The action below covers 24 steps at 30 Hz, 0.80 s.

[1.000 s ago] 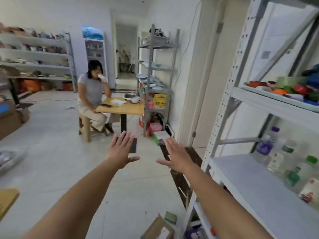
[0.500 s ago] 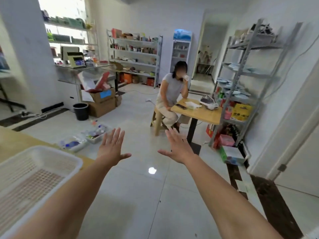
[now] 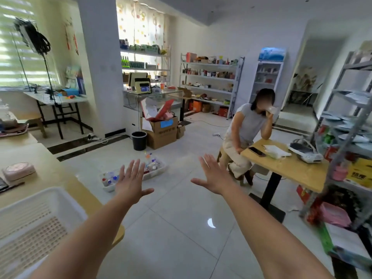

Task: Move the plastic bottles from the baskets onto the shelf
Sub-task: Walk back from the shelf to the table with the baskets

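Note:
Two white baskets stand on the tiled floor ahead: a near basket [image 3: 107, 183] and a farther one [image 3: 161, 170], both filled with several plastic bottles [image 3: 152, 165] with coloured caps. My left hand [image 3: 131, 183] is stretched forward with fingers spread, holding nothing, and partly covers the near basket. My right hand [image 3: 214, 175] is also out in front, fingers straight and empty, to the right of the baskets. An empty white basket [image 3: 30, 218] sits on the wooden table at my lower left. The shelf with the earlier bottles is out of view.
A person sits on a stool at a wooden table [image 3: 285, 168] to the right. A metal rack [image 3: 348, 137] stands at far right. A black bin [image 3: 139, 140] and cardboard boxes [image 3: 161, 131] stand beyond the baskets. Open tiled floor lies between me and the baskets.
My view has swung left, away from the bottle shelf, toward the room's middle. The floor baskets now lie straight ahead. Both hands stay raised, open and empty.

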Available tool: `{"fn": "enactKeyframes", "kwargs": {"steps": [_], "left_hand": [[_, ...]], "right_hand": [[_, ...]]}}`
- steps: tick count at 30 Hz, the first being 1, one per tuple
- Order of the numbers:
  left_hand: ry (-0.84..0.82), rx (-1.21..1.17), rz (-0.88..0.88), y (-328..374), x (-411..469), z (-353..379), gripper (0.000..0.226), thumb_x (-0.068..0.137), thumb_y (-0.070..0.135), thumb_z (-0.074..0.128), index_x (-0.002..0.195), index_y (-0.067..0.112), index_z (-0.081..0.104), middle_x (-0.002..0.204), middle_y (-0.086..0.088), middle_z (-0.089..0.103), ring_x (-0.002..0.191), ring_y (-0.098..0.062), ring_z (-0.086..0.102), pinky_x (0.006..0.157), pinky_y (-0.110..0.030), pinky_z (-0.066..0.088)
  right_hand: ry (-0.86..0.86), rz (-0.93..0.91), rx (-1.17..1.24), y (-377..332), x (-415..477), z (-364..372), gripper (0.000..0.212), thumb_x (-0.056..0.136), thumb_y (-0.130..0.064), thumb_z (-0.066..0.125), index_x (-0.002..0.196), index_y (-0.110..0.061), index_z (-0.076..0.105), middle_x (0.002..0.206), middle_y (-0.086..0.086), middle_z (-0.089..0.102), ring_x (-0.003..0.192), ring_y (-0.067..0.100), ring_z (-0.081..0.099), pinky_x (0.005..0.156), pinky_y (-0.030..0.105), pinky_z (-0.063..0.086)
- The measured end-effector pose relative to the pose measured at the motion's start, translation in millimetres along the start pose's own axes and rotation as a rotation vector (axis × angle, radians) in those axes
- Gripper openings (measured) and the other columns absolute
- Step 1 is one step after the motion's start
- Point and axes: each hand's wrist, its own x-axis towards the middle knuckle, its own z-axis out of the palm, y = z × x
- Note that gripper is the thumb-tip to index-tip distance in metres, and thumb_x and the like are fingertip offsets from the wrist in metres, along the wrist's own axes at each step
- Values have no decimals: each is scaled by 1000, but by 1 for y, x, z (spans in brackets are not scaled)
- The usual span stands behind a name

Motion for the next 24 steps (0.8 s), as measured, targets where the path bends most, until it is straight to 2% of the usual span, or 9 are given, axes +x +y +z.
{"fn": "enactKeyframes", "kwargs": {"steps": [10, 13, 24], "left_hand": [[-75, -20, -141, 7, 91, 35, 99, 88, 74, 29, 150, 15, -21, 158, -7, -26, 146, -25, -23, 119, -46, -12], [-90, -14, -181, -2, 130, 52, 100, 87, 74, 30, 150, 15, -22, 158, -6, -27, 145, -25, -24, 117, -45, -16], [-111, 19, -332, -74, 330, 105, 103, 87, 74, 34, 150, 15, -21, 158, -6, -26, 146, -25, -23, 116, -45, -16]], "right_hand": [[-80, -170, -1, 41, 134, 38, 94, 88, -74, 30, 154, -17, -7, 162, 2, -15, 148, 17, -16, 119, 46, -10], [-100, -209, -13, 47, 180, 55, 94, 88, -74, 29, 154, -17, -8, 162, 3, -15, 148, 18, -16, 118, 47, -9], [-111, -268, -31, 54, 432, 90, 92, 89, -73, 30, 154, -18, -7, 162, 3, -15, 149, 18, -15, 118, 47, -8]]}}
